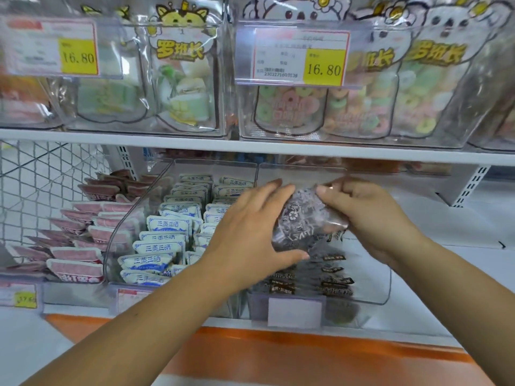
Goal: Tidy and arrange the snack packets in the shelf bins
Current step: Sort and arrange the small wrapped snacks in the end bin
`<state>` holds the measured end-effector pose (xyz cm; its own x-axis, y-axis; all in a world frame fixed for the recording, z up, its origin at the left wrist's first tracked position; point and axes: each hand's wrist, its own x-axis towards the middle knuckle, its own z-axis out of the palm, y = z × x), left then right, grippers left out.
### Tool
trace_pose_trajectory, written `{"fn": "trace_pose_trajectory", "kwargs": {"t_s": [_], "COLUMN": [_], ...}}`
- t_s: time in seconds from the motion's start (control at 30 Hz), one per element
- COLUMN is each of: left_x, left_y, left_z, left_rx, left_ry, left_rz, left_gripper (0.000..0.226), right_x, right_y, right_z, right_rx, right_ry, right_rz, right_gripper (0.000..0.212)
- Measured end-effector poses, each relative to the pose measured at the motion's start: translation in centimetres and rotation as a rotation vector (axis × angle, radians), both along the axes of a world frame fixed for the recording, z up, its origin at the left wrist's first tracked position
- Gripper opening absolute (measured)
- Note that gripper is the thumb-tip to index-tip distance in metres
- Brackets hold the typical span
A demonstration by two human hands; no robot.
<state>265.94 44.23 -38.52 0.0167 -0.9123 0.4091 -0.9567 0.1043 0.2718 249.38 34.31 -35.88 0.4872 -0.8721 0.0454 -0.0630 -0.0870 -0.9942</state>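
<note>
A bundle of dark clear snack packets point(305, 218) is held between both hands over the right clear bin point(370, 293) on the lower shelf. My left hand point(250, 232) presses the bundle's left side with its fingers spread. My right hand point(370, 215) grips its right side from above. More dark packets point(331, 282) lie in rows in that bin below the bundle. The middle clear bin point(133, 215) holds blue-and-white packets point(164, 238) standing in two rows. Pink packets point(80, 254) fill the bin at the left.
The upper shelf point(250, 146) carries clear bins of candy bags point(370, 87) with yellow 16.80 price tags point(323, 65). A wire mesh panel point(41, 174) stands at the back left. An orange strip point(278, 355) runs along the front below the lower shelf.
</note>
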Motion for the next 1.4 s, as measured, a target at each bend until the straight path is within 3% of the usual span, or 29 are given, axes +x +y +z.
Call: {"fn": "trace_pose_trajectory", "kwargs": {"t_s": [0.07,0.1,0.17,0.23,0.27,0.33,0.37,0.43,0.5,0.6,0.7,0.87,0.93,1.13,1.17,1.27,1.33,1.4], "left_x": [-0.5,-0.8,-1.1,-1.0,-0.7,-0.3,-0.3,-0.4,-0.3,1.3,3.8,5.4,5.5,5.8,5.8,5.8,5.7,5.5], "left_y": [0.1,0.3,0.5,0.4,0.2,-0.1,0.0,0.0,0.0,0.1,0.1,0.2,0.1,-0.2,-0.3,-0.4,-0.5,-0.7], "left_z": [-0.1,0.2,0.9,1.3,1.0,0.6,0.5,0.2,0.4,0.7,-0.1,-1.6,-1.8,-1.9,-2.0,-2.1,-1.9,-1.7], "left_rx": [-0.091,-0.108,0.022,0.259,0.333,0.409,0.445,0.468,0.373,0.140,0.066,0.101,0.088,0.095,0.089,0.077,0.075,0.089], "left_ry": [0.011,0.102,0.435,0.905,1.073,1.203,1.201,1.091,0.759,0.181,-0.101,-0.089,-0.062,-0.015,-0.012,0.008,0.012,0.009], "left_rz": [-0.007,-0.022,-0.058,-0.159,-0.214,-0.281,-0.292,-0.268,-0.177,-0.022,-0.011,-0.006,-0.014,-0.032,-0.035,-0.029,-0.030,-0.028], "left_gripper": [0.078,0.062,0.037,0.029,0.031,0.042,0.048,0.048,0.039,0.055,0.052,0.065,0.065,0.062,0.062,0.060,0.059,0.056], "right_x": [-0.5,-0.9,-1.6,-2.3,-2.4,-2.0,-1.8,-1.4,-1.3,-1.0,1.1,5.8,6.8,6.0,6.2,7.1,7.1,7.0], "right_y": [0.7,0.7,0.5,0.5,0.7,0.8,0.8,0.7,0.2,-2.4,-4.7,-6.1,-6.8,-8.4,-8.5,-9.3,-9.4,-9.1], "right_z": [0.2,0.3,0.9,1.4,1.3,0.6,0.3,0.2,0.3,0.7,0.8,-2.5,-4.2,-3.8,-4.1,-4.8,-4.5,-4.3], "right_rx": [0.114,0.123,0.022,-0.094,-0.102,-0.074,-0.052,-0.023,-0.075,-0.410,-0.590,-0.822,-0.799,-0.430,-0.441,-0.491,-0.441,-0.393], "right_ry": [-0.062,-0.075,-0.026,0.067,0.080,0.069,0.056,0.059,0.112,0.311,0.485,0.996,1.152,1.120,1.112,0.894,0.824,0.927], "right_rz": [0.077,0.095,0.005,-0.034,0.020,0.080,0.090,0.135,0.081,-0.214,-0.215,0.110,0.246,0.458,0.423,0.257,0.238,0.351], "right_gripper": [0.022,0.027,0.025,0.021,0.038,0.070,0.070,0.046,0.031,0.029,0.033,0.014,0.019,0.070,0.068,0.021,0.016,0.024]}}
